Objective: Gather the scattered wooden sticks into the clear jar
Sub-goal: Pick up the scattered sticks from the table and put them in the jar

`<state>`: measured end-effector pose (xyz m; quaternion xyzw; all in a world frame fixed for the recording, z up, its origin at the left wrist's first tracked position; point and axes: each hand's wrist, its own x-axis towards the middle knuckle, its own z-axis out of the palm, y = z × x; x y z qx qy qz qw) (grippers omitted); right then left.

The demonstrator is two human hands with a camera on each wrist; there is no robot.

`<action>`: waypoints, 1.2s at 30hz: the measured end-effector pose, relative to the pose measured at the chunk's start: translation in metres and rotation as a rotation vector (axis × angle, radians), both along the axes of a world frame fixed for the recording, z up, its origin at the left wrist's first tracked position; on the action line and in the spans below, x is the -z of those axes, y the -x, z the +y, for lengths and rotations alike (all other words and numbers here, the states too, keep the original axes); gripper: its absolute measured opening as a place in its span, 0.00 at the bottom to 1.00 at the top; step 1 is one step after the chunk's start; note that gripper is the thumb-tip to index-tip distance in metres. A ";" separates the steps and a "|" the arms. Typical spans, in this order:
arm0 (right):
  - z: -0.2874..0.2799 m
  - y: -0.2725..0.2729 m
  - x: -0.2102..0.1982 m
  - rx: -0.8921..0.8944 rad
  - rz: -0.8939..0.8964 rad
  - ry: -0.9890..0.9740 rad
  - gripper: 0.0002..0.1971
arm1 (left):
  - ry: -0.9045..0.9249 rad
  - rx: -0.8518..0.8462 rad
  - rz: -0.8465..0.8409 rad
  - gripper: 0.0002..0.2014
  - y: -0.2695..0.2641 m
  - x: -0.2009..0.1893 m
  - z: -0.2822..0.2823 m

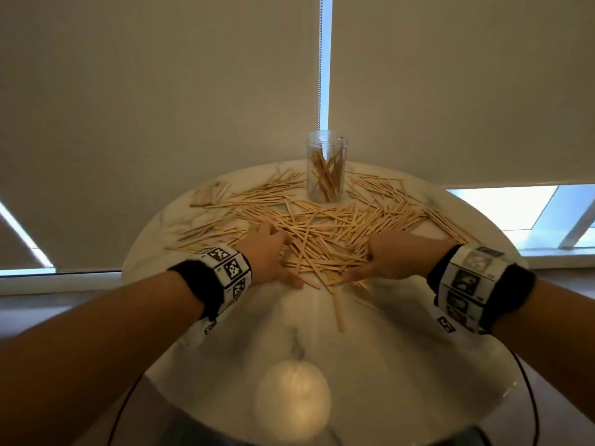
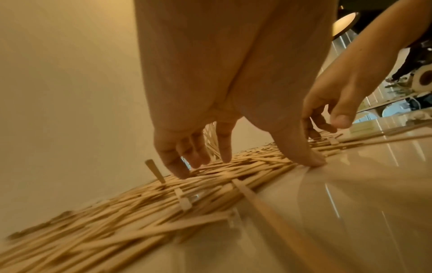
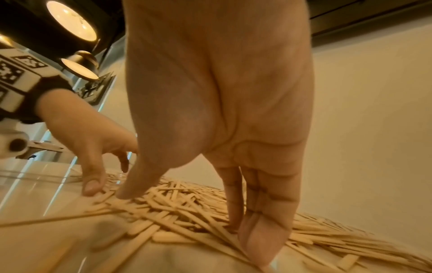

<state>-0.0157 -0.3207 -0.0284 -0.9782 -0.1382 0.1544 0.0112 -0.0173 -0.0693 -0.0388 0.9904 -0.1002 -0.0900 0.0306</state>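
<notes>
A clear jar (image 1: 326, 165) stands upright at the far side of the round table (image 1: 396, 346) and holds several wooden sticks. Many more sticks (image 1: 322, 233) lie scattered across the table's far half, piled thickest in the middle. My left hand (image 1: 280, 259) and right hand (image 1: 363, 263) rest on either side of that pile, facing each other. In the left wrist view the fingers (image 2: 177, 166) reach down onto the sticks and the thumb (image 2: 311, 158) touches the tabletop. In the right wrist view the fingers (image 3: 259, 236) stand straight on the sticks (image 3: 177, 206). Neither hand holds a stick.
One stick (image 1: 338, 312) lies alone nearer to me. A small flat stack of sticks (image 1: 211, 191) sits at the far left edge. A lamp's reflection (image 1: 294, 402) shows on the glossy near half. Window blinds hang behind the table.
</notes>
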 end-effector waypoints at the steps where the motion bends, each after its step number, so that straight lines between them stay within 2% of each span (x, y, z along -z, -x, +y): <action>1: 0.003 0.002 0.001 -0.007 0.011 -0.005 0.41 | -0.018 -0.016 0.000 0.47 0.002 -0.001 0.001; 4: 0.012 0.007 0.000 -0.054 -0.003 0.012 0.30 | 0.023 0.009 0.038 0.36 0.002 -0.003 0.005; 6: 0.015 0.007 -0.003 -0.058 -0.034 0.009 0.22 | 0.034 0.065 0.014 0.28 0.003 -0.004 0.005; 7: 0.016 0.007 -0.003 -0.049 -0.042 0.010 0.21 | 0.030 0.089 -0.010 0.25 0.003 -0.004 0.004; 13: 0.018 0.006 -0.004 -0.007 -0.104 0.054 0.09 | 0.042 0.224 -0.030 0.16 0.003 -0.004 -0.002; 16: 0.020 0.007 -0.003 -0.005 -0.146 0.078 0.18 | 0.031 0.255 -0.027 0.18 0.003 -0.004 -0.005; 18: 0.022 0.007 -0.004 -0.012 -0.156 0.092 0.19 | 0.008 0.268 -0.021 0.19 0.002 -0.003 -0.006; 21: 0.024 0.010 -0.007 -0.016 -0.135 0.100 0.16 | -0.045 0.287 0.005 0.18 0.002 -0.002 -0.009; 25: 0.031 0.017 -0.004 -0.090 -0.150 0.118 0.16 | -0.195 0.354 -0.001 0.17 0.005 -0.001 -0.014; 30: 0.034 0.019 -0.006 -0.136 -0.100 0.143 0.12 | -0.328 0.402 -0.032 0.28 0.009 -0.005 -0.017; 33: 0.031 0.021 -0.009 -0.166 -0.117 0.187 0.10 | -0.308 0.384 -0.043 0.29 0.011 -0.010 -0.015; 36: 0.027 0.022 -0.009 -0.138 -0.120 0.148 0.06 | -0.217 0.359 -0.034 0.22 0.006 -0.016 -0.011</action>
